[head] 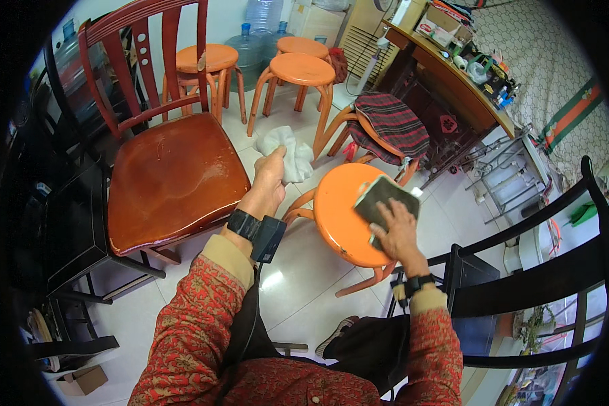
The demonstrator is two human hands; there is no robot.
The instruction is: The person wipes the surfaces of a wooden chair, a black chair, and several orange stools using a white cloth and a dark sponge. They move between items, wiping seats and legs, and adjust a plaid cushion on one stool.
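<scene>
My left hand (270,175) grips a crumpled white cloth (297,157), held out over the floor between a wooden chair and a round orange stool (337,213). On the stool's seat lies a folded dark green cloth (385,195) with a pale edge. My right hand (398,231) rests flat on that cloth, fingers spread, near the seat's right side. The seat's rim has dark worn spots. Part of the dark cloth is hidden under my right palm.
A reddish-brown wooden chair (177,177) stands at left, a black chair (528,294) at right. Beyond are more orange stools (302,69), a stool with a plaid cushion (393,124), water jugs (246,51) and a cluttered desk (451,66). A cable (258,299) hangs from my left wrist device.
</scene>
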